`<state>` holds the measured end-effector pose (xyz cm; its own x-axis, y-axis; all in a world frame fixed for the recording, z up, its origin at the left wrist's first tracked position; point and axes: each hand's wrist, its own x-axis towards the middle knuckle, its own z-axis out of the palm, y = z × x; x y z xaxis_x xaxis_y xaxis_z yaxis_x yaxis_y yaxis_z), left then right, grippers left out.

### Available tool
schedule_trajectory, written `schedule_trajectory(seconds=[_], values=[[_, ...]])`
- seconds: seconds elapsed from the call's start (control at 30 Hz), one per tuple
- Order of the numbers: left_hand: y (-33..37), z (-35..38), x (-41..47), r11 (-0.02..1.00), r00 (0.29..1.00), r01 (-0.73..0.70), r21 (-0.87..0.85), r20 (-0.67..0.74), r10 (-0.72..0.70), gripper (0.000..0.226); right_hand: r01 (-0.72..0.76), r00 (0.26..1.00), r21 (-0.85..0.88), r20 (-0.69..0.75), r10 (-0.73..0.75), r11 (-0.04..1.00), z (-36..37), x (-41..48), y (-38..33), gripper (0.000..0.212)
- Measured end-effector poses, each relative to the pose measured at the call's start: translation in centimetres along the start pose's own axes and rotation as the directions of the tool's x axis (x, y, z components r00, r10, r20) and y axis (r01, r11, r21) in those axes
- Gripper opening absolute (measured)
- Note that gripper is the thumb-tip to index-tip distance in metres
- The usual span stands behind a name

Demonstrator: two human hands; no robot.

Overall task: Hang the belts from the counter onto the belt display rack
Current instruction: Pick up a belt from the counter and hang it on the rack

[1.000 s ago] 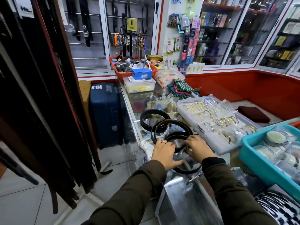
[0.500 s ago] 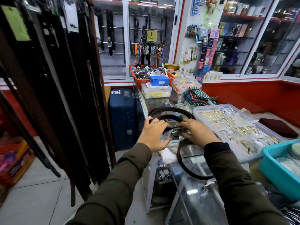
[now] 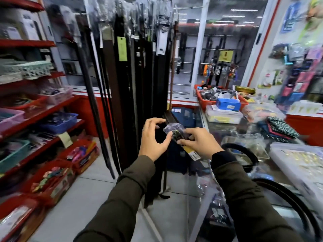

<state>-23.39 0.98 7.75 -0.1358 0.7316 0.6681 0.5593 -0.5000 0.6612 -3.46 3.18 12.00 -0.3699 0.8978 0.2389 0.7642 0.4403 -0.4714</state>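
The belt display rack [image 3: 131, 75] stands at centre left, packed with long dark belts hanging to the floor. I hold one belt [image 3: 170, 117] up in front of it. Its buckle is wrapped in clear plastic [image 3: 173, 129] and a yellow tag [image 3: 191, 153] hangs from it. My right hand [image 3: 199, 144] pinches the buckle end. My left hand [image 3: 153, 137] curls around the strap just left of the buckle, thumb on the plastic. Two more coiled black belts [image 3: 244, 154] [image 3: 288, 194] lie on the glass counter [image 3: 225, 130] to the right.
Red shelves [image 3: 40, 109] with baskets and boxes fill the left. A blue suitcase [image 3: 183, 119] stands on the floor behind the held belt. On the counter sit a red basket [image 3: 204, 100], a blue box [image 3: 228, 103], folded cloths [image 3: 277, 130] and a clear tray of bangles [image 3: 300, 163].
Both hands lifted a belt off the counter and carried it left and up toward the rack. My view swung left, so the rack and shelves now fill the frame.
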Motion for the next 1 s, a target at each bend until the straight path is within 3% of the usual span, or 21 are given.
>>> schedule_trajectory(seconds=[0.07, 0.17, 0.23, 0.4, 0.53, 0.67, 0.77, 0.9, 1.0], values=[[-0.2, -0.9, -0.1, 0.966, 0.985, 0.166, -0.199, -0.005, -0.171, 0.021, 0.002, 1.000, 0.147, 0.009, -0.003, 0.989, 1.0, 0.6, -1.0, 0.045], [-1.0, -2.1, -0.1, 0.918, 0.951, 0.305, -0.255, 0.034, -0.307, 0.016, 0.049, 0.998, 0.284, 0.028, -0.059, 0.957, 2.3, 1.3, -2.6, 0.026], [-1.4, -3.0, 0.3, 0.916, 0.950, 0.307, -0.258, 0.026, -0.311, 0.018, 0.089, 0.995, 0.331, 0.007, -0.097, 0.939, 2.7, 1.6, -3.7, 0.018], [-1.1, -6.0, 2.6, 0.933, 0.968, 0.241, -0.269, -0.007, -0.252, 0.015, 0.039, 0.999, 0.563, -0.034, -0.025, 0.825, 3.1, 2.1, -5.7, 0.045], [-0.6, -8.8, 4.8, 0.919, 0.969, 0.235, -0.317, -0.002, -0.248, 0.013, 0.135, 0.991, 0.654, -0.094, -0.098, 0.744, 3.1, 3.1, -7.8, 0.030], [0.6, -11.6, 6.7, 0.909, 0.968, 0.171, -0.380, -0.109, -0.227, 0.014, 0.160, 0.983, 0.745, -0.058, -0.176, 0.647, 2.2, 5.0, -11.4, 0.034], [1.5, -13.8, 7.9, 0.848, 0.952, 0.168, -0.503, -0.139, -0.271, 0.013, 0.198, 0.979, 0.798, -0.127, -0.163, 0.569, 2.1, 6.6, -14.2, 0.031], [2.1, -16.3, 9.0, 0.760, 0.924, 0.258, -0.597, -0.078, -0.374, 0.006, 0.224, 0.974, 0.898, -0.212, -0.075, 0.378, 1.6, 8.9, -18.1, 0.035], [2.7, -18.4, 10.3, 0.719, 0.921, 0.258, -0.646, -0.059, -0.384, 0.008, 0.266, 0.963, 0.903, -0.261, -0.063, 0.336, 0.0, 10.6, -21.0, 0.034]])
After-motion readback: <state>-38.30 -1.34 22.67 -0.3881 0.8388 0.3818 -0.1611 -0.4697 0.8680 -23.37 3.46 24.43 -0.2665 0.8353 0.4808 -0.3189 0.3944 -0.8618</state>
